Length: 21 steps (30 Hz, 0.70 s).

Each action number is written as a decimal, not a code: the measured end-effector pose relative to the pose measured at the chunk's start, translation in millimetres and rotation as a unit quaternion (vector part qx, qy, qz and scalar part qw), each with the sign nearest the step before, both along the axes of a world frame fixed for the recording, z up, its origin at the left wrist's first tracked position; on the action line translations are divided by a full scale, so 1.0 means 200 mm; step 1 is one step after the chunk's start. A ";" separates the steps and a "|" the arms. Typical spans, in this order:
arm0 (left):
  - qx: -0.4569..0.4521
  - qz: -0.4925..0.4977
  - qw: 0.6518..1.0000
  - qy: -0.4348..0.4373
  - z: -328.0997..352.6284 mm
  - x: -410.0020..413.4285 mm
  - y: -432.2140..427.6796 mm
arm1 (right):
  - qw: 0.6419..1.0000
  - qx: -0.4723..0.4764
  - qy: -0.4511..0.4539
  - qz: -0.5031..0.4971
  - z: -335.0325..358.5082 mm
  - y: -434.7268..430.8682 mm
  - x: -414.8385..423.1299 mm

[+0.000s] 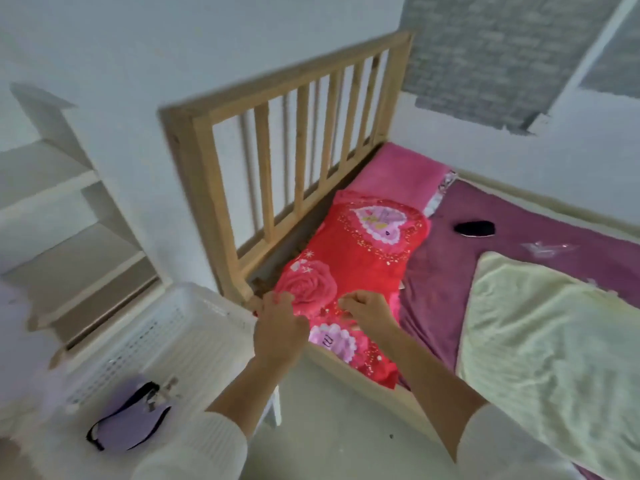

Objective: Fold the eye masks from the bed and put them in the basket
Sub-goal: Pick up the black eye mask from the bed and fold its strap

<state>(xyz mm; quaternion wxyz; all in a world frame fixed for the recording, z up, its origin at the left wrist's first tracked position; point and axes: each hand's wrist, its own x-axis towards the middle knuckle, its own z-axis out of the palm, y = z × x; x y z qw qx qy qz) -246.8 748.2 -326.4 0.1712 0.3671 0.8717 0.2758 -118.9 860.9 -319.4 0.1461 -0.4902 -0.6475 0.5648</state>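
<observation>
A black eye mask lies flat on the purple sheet far back on the bed. A folded lilac eye mask with a black strap rests inside the white perforated basket at the lower left. My left hand hovers over the basket's right rim beside the bed corner, fingers loosely curled and holding nothing I can see. My right hand hangs above the red rose pillow, fingers curled, with nothing visible in it. Both hands are well short of the black mask.
A red floral pillow and a pink pillow lie along the wooden slatted headboard. A pale yellow blanket covers the right of the bed. A clear plastic wrapper lies near the black mask. White shelves stand left.
</observation>
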 end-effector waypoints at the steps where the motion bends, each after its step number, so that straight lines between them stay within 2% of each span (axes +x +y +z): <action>1: -0.010 -0.028 1.000 0.006 0.00 0.13 0.10 | 0.999 0.006 -0.013 -0.031 0.00 0.07 0.15; 6: -0.028 -0.149 0.988 0.039 -0.11 0.82 0.50 | 0.986 0.027 -0.062 -0.154 -0.04 0.35 0.93; 11: -0.075 -0.221 0.972 0.019 -0.22 1.39 0.82 | 0.974 -0.022 -0.084 -0.208 -0.13 0.60 1.56; 15: -0.111 -0.241 0.964 0.005 -0.25 1.60 1.09 | 0.970 -0.025 -0.120 -0.212 -0.19 0.84 1.83; 21: -0.125 -0.274 0.952 0.059 -0.36 1.62 1.68 | 0.970 -0.018 -0.149 -0.193 -0.28 1.38 1.92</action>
